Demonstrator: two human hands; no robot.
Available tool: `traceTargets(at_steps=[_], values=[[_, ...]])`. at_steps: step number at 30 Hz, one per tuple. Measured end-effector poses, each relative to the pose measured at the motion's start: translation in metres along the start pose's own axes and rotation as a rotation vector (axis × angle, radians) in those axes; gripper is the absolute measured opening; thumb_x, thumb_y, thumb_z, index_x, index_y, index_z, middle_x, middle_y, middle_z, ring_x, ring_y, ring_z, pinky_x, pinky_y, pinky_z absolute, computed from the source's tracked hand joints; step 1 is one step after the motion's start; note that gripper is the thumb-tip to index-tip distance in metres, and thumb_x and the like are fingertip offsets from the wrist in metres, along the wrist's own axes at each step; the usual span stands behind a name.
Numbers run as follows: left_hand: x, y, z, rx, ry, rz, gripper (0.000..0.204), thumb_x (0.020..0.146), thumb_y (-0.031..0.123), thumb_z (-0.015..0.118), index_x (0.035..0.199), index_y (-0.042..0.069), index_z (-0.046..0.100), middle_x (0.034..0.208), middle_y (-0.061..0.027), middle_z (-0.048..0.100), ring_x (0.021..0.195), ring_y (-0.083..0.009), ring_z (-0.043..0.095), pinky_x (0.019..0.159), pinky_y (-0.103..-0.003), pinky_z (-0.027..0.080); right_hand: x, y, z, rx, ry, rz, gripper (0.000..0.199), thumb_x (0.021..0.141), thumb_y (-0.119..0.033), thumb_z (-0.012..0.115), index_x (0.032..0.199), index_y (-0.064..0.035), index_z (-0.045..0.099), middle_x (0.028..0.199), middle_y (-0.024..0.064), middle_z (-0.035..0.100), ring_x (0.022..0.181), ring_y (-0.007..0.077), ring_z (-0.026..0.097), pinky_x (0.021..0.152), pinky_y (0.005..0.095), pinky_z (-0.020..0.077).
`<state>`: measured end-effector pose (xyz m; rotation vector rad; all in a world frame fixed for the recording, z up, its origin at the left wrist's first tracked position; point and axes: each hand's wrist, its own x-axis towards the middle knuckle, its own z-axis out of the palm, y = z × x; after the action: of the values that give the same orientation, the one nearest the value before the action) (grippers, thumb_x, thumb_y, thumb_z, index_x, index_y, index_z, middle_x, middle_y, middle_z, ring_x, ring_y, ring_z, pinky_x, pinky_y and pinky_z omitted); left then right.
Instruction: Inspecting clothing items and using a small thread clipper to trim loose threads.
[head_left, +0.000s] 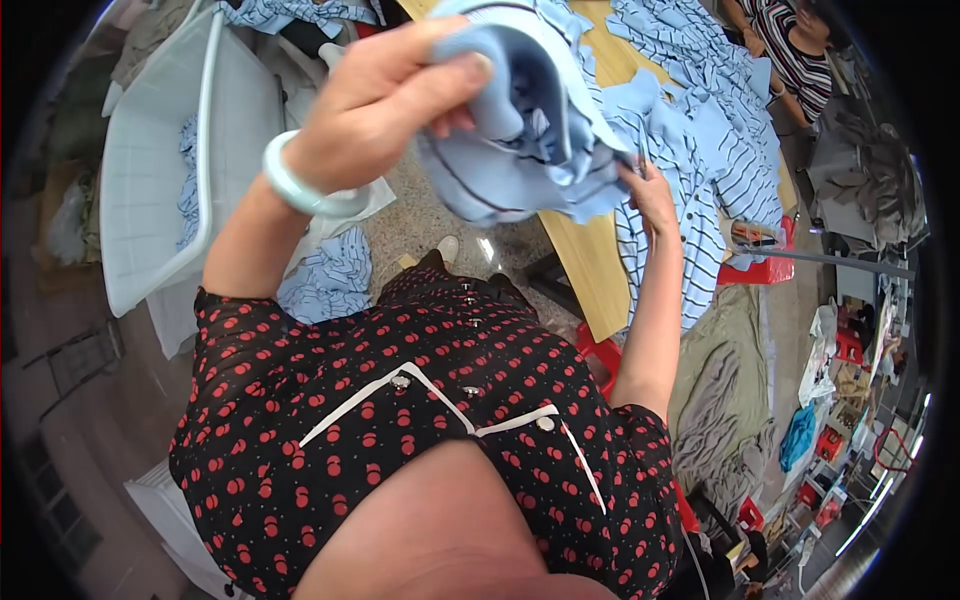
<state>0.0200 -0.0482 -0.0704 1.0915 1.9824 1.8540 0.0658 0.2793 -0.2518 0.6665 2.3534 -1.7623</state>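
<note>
Blue garment (495, 178) held up between both hands (375, 112).

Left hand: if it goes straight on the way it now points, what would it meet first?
The left hand would first meet more of the blue cloth that it pinches; what comes behind is unclear, as depth is hard to judge.
</note>
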Motion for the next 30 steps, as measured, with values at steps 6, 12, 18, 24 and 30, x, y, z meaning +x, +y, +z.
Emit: traceTargets(at_steps=[6,12,18,24,30], values=[[-0.011,0.028,-0.01,0.041,0.058,0.201,0.023,0.081,0.007,0.049,0.101,-0.004,0.051,0.077,-0.0069,0.057,0.066,-0.0129,0.054,0.061,-0.024,0.043,0.018,-0.073,0.033,0.339,-0.172,-0.144,0.04,0.08,-0.036,0.052,0.104,-0.004,0.052,0.089,0.0075,0.06,0.044,0.0022,0.027,0.04,0.0167,0.0265],[0.001,0.045,-0.012,0.058,-0.42,0.42,0.015,0.067,0.002,0.058,0.078,-0.007,0.05,0.076,-0.0178,0.052,0.062,-0.0318,0.052,0.054,-0.034,0.042,0.151,-0.019,0.136,0.688,-0.396,0.183,0.068,0.077,-0.053,0.048,0.104,0.0083,0.051,0.097,0.0148,0.057,0.084,0.0178,0.055,0.073,0.0266,0.0434],[-0.012,0.041,-0.04,-0.018,-0.588,0.435,0.015,0.071,0.007,0.06,0.074,-0.005,0.052,0.075,-0.0165,0.053,0.058,-0.0273,0.05,0.048,-0.032,0.041,0.118,-0.136,0.157,0.836,-0.274,-0.04,0.024,0.071,-0.011,0.061,0.09,0.0016,0.055,0.077,0.0087,0.058,0.063,0.0192,0.058,0.056,0.0316,0.0485],[-0.033,0.05,-0.062,-0.098,-0.357,0.678,0.025,0.078,0.021,0.058,0.069,-0.002,0.051,0.073,-0.0166,0.056,0.043,-0.0189,0.047,0.034,-0.026,0.037,0.015,-0.253,0.101,0.71,-0.483,-0.416,0.021,0.079,-0.021,0.055,0.086,-0.0017,0.056,0.072,-0.0005,0.055,0.066,0.0084,0.05,0.058,0.0188,0.0383],[-0.064,0.054,-0.051,0.251,0.245,0.382,0.015,0.078,0.012,0.052,0.079,-0.003,0.054,0.071,-0.0096,0.057,0.056,-0.0156,0.052,0.05,-0.023,0.042,0.005,-0.171,0.171,-0.235,-0.554,-0.642,0.042,0.075,-0.027,0.06,0.103,0.004,0.052,0.081,0.0087,0.059,0.08,0.014,0.055,0.073,0.0214,0.0413]])
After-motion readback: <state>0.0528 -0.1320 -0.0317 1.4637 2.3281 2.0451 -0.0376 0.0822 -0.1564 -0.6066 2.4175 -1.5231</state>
